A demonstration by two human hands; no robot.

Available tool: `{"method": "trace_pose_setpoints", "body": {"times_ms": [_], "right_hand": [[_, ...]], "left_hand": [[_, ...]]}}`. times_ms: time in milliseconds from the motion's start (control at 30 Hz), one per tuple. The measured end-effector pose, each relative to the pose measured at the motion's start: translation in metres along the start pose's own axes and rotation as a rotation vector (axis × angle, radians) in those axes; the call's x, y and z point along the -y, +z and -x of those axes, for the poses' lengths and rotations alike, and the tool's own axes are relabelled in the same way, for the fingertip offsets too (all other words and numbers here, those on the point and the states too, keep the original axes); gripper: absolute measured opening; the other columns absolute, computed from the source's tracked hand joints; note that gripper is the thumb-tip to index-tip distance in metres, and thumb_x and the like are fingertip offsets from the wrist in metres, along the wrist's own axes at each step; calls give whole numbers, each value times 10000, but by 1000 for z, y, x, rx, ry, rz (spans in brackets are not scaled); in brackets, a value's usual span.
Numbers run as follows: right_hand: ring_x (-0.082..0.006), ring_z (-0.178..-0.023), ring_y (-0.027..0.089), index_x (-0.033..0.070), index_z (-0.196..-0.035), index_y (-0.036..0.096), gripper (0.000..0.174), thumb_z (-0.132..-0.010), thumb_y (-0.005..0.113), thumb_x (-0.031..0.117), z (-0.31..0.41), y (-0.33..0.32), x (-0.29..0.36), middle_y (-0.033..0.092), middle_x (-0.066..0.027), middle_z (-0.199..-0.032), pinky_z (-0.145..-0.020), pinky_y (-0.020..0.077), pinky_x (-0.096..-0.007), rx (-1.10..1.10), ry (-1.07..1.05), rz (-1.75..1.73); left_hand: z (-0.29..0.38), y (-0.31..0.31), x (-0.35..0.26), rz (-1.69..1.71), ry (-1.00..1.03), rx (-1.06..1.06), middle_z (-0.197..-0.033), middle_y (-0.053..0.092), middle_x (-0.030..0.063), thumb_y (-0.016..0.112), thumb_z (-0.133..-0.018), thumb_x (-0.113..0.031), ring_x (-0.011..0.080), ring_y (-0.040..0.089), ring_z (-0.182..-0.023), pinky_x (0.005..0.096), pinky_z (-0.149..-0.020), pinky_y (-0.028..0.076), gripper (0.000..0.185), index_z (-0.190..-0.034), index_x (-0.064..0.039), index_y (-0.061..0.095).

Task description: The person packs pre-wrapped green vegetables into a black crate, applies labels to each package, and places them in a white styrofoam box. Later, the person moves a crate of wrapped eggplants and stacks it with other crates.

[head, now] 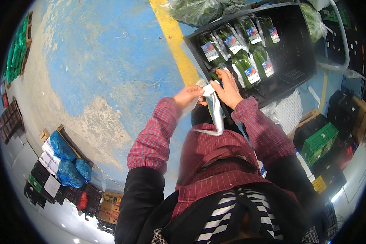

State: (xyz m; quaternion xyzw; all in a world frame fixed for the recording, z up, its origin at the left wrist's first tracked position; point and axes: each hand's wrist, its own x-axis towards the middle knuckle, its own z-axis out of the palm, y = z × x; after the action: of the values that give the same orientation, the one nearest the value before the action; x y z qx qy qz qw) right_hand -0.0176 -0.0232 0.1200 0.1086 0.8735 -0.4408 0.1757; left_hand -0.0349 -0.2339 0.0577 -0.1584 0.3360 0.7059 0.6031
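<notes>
My left hand (pixel 189 96) pinches a white label strip (pixel 208 90) between thumb and fingers. A loose length of shiny backing strip (pixel 218 117) hangs from it and curls over my apron. Beside it, my right hand (pixel 229 90) has its thumb against the strip's edge, while its fingers reach over the near corner of a black plastic crate (pixel 288 56). Whether that hand grips the strip is hidden. Several clear bags of green vegetables (pixel 245 71) lie in rows in the crate, bearing blue and white labels (pixel 233 44). One bag is partly covered by my right hand.
A large clear bag of greens (pixel 198 12) lies beyond the crate. A curved grey metal tube (pixel 343 36) stands at the right, above a green crate (pixel 320 143). Blue sacks (pixel 68 170) sit on the left. A yellow line (pixel 175 45) crosses the blue floor (pixel 116 58).
</notes>
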Motion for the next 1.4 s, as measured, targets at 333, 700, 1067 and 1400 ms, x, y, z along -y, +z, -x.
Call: {"method": "trace_pose_setpoints", "body": {"times_ms": [333, 700, 1067, 1400], "right_hand": [[-285, -1389, 304, 66, -1144, 638, 392, -822, 636, 290, -10, 21, 43, 527, -87, -1318, -1129, 134, -595, 325, -632, 785], [-284, -1422, 257, 117, -910, 667, 169, -762, 612, 176, -10, 5, 21, 526, -37, -1319, -1126, 80, -636, 166, -631, 713], [-325, -1351, 308, 39, -1352, 425, 746, -721, 736, 287, 18, -13, 19, 398, -135, -1421, -1095, 233, -482, 4, -289, 321], [-347, -869, 645, -2, -977, 628, 154, -856, 610, 91, 67, 10, 9, 654, -187, -959, -763, 516, -410, -169, 252, -209]], "left_hand": [[10, -19, -26, -844, 56, -184, -869, 699, 32, 655, -912, -133, 86, 617, -781, 254, -712, 500, 183, -990, 29, 687], [28, -15, -40, -1186, 236, -311, -758, 706, 68, 661, -898, -116, 92, 643, -715, 267, -653, 518, 150, -892, 28, 699], [22, 5, -3, -1085, 431, -389, -1266, 545, 193, 825, -685, -353, 373, 497, -1216, 446, -1009, 407, 803, -1340, -39, 482], [11, 79, 48, -1072, 265, -814, -1008, 667, 169, 742, -800, -304, 321, 646, -884, 379, -775, 508, 490, -1105, 51, 598]]}}
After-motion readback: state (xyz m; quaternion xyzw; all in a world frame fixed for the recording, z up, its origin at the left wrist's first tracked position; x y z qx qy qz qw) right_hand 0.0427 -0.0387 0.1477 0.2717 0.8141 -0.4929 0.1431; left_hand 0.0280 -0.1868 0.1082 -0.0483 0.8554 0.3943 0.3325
